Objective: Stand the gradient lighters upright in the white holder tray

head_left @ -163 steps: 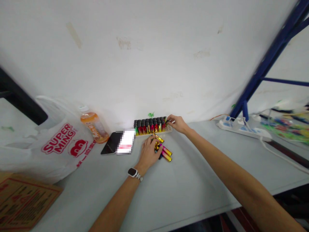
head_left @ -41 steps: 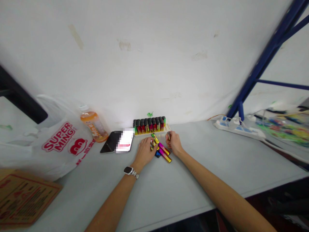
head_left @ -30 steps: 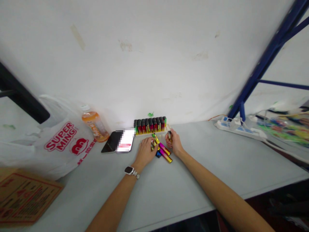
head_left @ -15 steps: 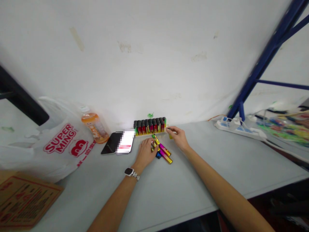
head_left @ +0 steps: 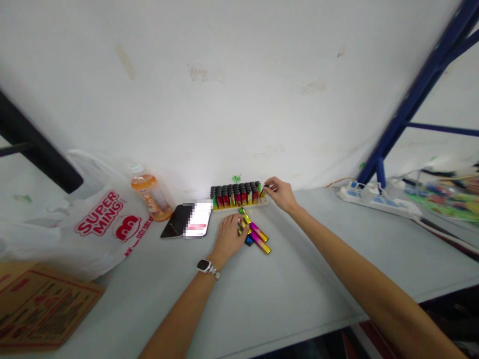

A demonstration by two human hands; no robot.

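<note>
Several upright lighters (head_left: 235,197) with black tops stand in rows in a pale tray (head_left: 244,207) against the wall. My right hand (head_left: 279,193) pinches one lighter (head_left: 262,192) at the tray's right end, beside the rows. Nearer to me, several loose shiny lighters (head_left: 261,243) in gold, pink and blue lie in a small pile on the grey table. My left hand (head_left: 231,234), with a watch on its wrist, rests on the left side of this pile. Its fingers are bent over the lighters and partly cover them; whether it grips one is unclear.
Left of the tray lie a dark phone-like device (head_left: 178,221) and a lit screen (head_left: 198,219). Farther left are an orange drink bottle (head_left: 151,197), a white plastic bag (head_left: 101,234) and a cardboard box (head_left: 45,309). A white power strip (head_left: 377,202) lies at the right.
My right hand has moved up and toward the wall, bringing its lighter to the tray's right end. My left hand stays at the pile. The view has shifted slightly.
</note>
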